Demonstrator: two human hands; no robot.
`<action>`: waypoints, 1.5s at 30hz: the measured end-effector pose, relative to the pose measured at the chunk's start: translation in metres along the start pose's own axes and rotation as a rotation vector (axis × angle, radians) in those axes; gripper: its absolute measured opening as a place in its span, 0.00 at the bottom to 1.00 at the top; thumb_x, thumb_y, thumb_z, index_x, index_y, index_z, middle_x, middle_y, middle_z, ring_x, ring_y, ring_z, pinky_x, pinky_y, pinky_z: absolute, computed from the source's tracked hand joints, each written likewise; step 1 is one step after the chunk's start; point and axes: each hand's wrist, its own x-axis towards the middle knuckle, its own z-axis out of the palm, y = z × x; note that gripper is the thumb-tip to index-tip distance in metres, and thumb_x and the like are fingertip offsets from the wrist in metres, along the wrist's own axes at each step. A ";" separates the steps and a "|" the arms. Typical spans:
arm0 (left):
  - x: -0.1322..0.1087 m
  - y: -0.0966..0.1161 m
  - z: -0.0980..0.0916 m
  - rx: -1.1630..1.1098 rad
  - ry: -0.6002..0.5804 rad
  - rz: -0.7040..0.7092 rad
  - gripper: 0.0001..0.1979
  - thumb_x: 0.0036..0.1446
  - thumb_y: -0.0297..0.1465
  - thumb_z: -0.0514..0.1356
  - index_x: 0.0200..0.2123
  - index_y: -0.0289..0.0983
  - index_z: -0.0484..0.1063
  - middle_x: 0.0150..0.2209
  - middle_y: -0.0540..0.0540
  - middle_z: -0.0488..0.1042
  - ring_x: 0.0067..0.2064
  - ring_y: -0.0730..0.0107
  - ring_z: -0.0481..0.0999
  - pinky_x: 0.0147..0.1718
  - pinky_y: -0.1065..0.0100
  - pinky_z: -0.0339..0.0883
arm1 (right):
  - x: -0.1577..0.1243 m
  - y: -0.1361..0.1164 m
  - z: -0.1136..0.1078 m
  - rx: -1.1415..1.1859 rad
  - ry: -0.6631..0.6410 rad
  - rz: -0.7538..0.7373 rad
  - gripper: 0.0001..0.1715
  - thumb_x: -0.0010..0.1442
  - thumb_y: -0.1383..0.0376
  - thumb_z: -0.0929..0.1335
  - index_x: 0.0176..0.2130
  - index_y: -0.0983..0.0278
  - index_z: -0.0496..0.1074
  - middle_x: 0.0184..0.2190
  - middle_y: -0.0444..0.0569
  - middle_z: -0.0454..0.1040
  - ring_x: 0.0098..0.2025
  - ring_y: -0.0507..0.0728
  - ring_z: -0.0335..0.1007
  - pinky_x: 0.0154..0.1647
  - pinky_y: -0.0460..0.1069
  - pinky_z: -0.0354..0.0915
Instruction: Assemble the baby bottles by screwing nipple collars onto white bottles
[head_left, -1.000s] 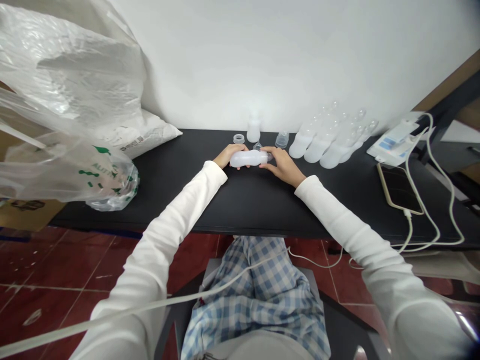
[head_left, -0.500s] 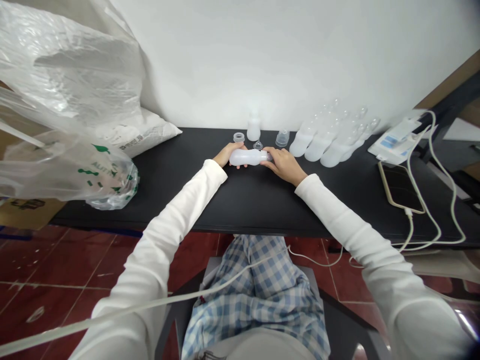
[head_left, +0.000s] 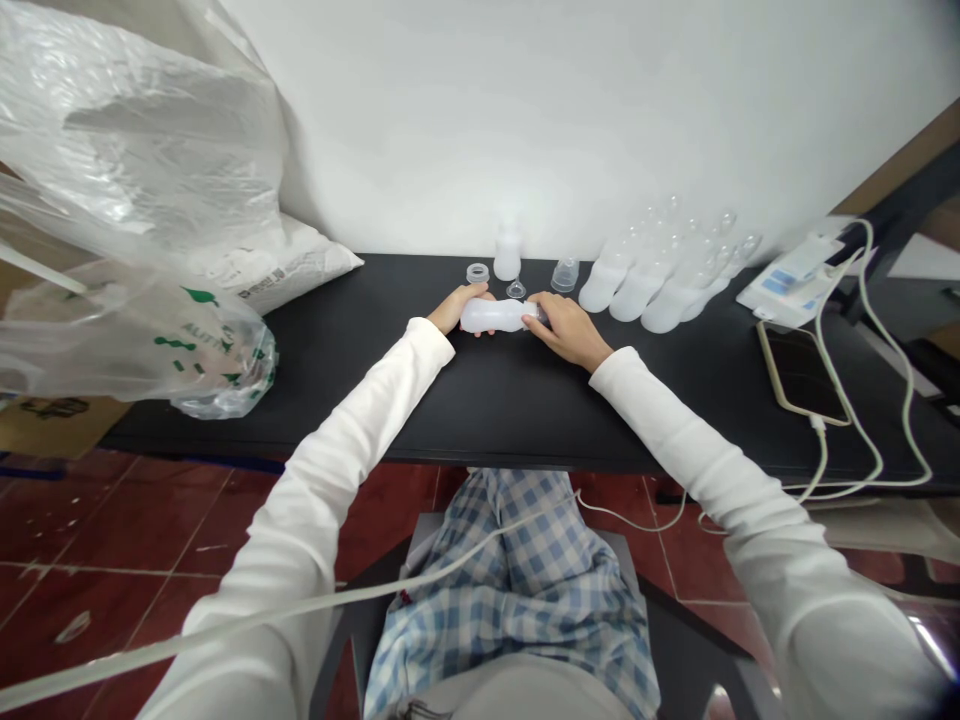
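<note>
A translucent white bottle (head_left: 491, 316) lies sideways between my hands above the black table. My left hand (head_left: 457, 308) is wrapped round its base end. My right hand (head_left: 564, 325) grips the neck end, where a clear part shows partly between the fingers. Just behind the bottle are a clear ring (head_left: 477, 272) and a small clear teat (head_left: 516, 288). Another white bottle (head_left: 508, 256) stands upright against the wall. To its right sits a clear cap (head_left: 565, 275).
Several bottles with clear tops (head_left: 664, 308) stand at the right, beside a white and blue packet (head_left: 795, 282) and a phone (head_left: 804, 372) with white cables. Large plastic bags (head_left: 135, 330) fill the left side. A cable crosses above my lap.
The held bottle has shifted very slightly to the right, and my right hand's fingers have moved a little at the neck. My left hand keeps its hold.
</note>
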 end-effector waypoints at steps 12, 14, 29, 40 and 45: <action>-0.001 0.002 0.002 0.000 0.012 -0.023 0.30 0.66 0.49 0.50 0.32 0.28 0.79 0.22 0.37 0.78 0.18 0.67 0.73 0.15 0.70 0.60 | 0.001 -0.002 0.001 -0.007 -0.004 0.017 0.38 0.72 0.41 0.49 0.50 0.65 0.70 0.44 0.60 0.78 0.46 0.65 0.72 0.50 0.58 0.64; -0.001 0.003 0.003 0.016 0.021 -0.010 0.29 0.66 0.47 0.50 0.31 0.28 0.79 0.21 0.38 0.78 0.17 0.68 0.73 0.15 0.70 0.60 | 0.000 -0.002 -0.001 -0.020 0.023 0.002 0.39 0.73 0.43 0.47 0.49 0.64 0.71 0.44 0.59 0.77 0.47 0.64 0.72 0.50 0.58 0.64; 0.002 0.006 0.005 -0.114 0.191 -0.019 0.19 0.69 0.38 0.51 0.37 0.30 0.74 0.23 0.43 0.79 0.18 0.71 0.74 0.13 0.73 0.48 | 0.022 0.033 -0.008 -0.380 0.255 0.131 0.36 0.70 0.66 0.52 0.74 0.66 0.49 0.75 0.57 0.49 0.78 0.66 0.40 0.75 0.72 0.40; 0.009 -0.004 0.001 -0.106 0.172 0.013 0.17 0.68 0.35 0.51 0.38 0.29 0.75 0.24 0.44 0.80 0.19 0.70 0.75 0.13 0.74 0.50 | 0.017 0.033 0.009 -0.439 0.174 0.162 0.35 0.70 0.67 0.54 0.72 0.75 0.52 0.71 0.68 0.58 0.76 0.70 0.46 0.73 0.74 0.43; 0.010 -0.007 -0.001 -0.103 0.176 0.026 0.18 0.69 0.35 0.51 0.39 0.30 0.77 0.25 0.44 0.80 0.19 0.70 0.75 0.13 0.73 0.50 | 0.017 0.029 0.005 -0.400 0.182 0.219 0.33 0.71 0.66 0.53 0.71 0.73 0.55 0.65 0.70 0.64 0.69 0.73 0.57 0.67 0.74 0.54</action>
